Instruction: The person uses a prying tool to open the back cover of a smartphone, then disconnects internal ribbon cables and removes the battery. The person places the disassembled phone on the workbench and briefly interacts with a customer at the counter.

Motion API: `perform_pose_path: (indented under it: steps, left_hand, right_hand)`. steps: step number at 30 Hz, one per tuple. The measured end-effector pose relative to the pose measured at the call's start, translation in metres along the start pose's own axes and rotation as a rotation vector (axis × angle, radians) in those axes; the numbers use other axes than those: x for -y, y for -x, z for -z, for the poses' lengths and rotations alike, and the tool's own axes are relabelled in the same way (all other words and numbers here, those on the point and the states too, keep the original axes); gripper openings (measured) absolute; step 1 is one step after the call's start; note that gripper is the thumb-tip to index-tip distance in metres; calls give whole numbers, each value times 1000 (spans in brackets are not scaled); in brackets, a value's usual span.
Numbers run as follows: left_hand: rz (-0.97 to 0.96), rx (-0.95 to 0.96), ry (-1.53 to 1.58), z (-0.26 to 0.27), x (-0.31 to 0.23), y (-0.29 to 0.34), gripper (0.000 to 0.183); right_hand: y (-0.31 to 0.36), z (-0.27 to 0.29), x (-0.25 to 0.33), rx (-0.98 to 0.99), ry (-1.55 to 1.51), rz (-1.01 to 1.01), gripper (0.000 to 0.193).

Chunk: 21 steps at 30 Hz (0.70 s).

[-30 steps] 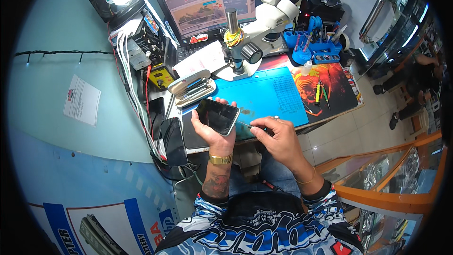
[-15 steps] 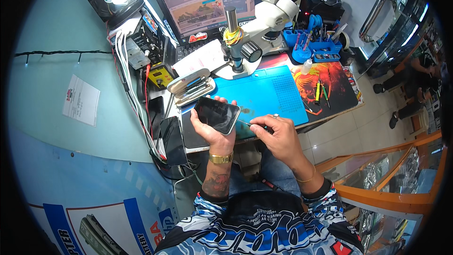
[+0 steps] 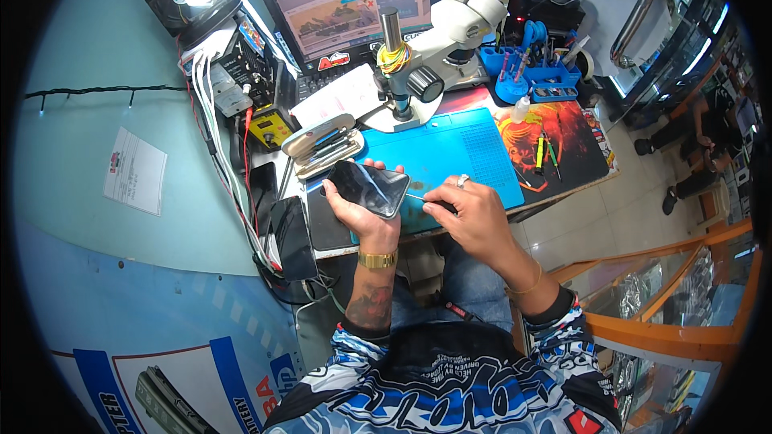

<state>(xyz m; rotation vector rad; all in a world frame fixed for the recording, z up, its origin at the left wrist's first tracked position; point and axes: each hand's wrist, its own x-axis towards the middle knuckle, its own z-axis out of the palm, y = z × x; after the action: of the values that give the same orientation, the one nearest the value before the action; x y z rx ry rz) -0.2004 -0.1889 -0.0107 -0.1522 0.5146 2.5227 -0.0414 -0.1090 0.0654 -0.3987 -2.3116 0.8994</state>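
In my left hand [image 3: 368, 223] lies a dark smartphone [image 3: 370, 186], screen up and tilted, with my fingers around its edges. My right hand [image 3: 474, 213] pinches a small screwdriver [image 3: 415, 197] with a thin metal shaft and a dark handle. The shaft points left at the phone's lower right edge; whether its tip touches there I cannot tell. Under both hands is a blue work mat [image 3: 450, 149]. Just beyond the phone, an open case [image 3: 330, 147] holds several slim tools.
A white microscope [image 3: 441, 56] stands behind the mat, before a laptop [image 3: 350, 4]. A yellow-fronted power unit [image 3: 269, 127] and cables are at left, above another dark phone [image 3: 293, 239]. At right are a blue tool holder [image 3: 555, 80], a yellow screwdriver [image 3: 539, 156] and a small bottle [image 3: 521, 109].
The phone has tilted, and a bright reflection now crosses its screen. My right hand has shifted slightly left and up, keeping the screwdriver at the phone's edge.
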Motion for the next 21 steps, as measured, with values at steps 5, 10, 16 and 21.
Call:
perform_pose_path:
  steps: [5,10,16,21]
  left_hand:
    - [1,-30,10,-3,4,-3,57]
    - [-38,-82,-53,-9,8,-5,57]
    - [22,-162,-44,-11,7,-12,58]
    - [18,-190,-55,-15,10,-17,58]
  right_hand:
    - [-8,4,-5,155,62,-176,24]
    - [-20,8,-18,227,154,-123,33]
    - [-27,10,-21,220,155,-48,30]
    - [-34,11,-31,232,188,-23,31]
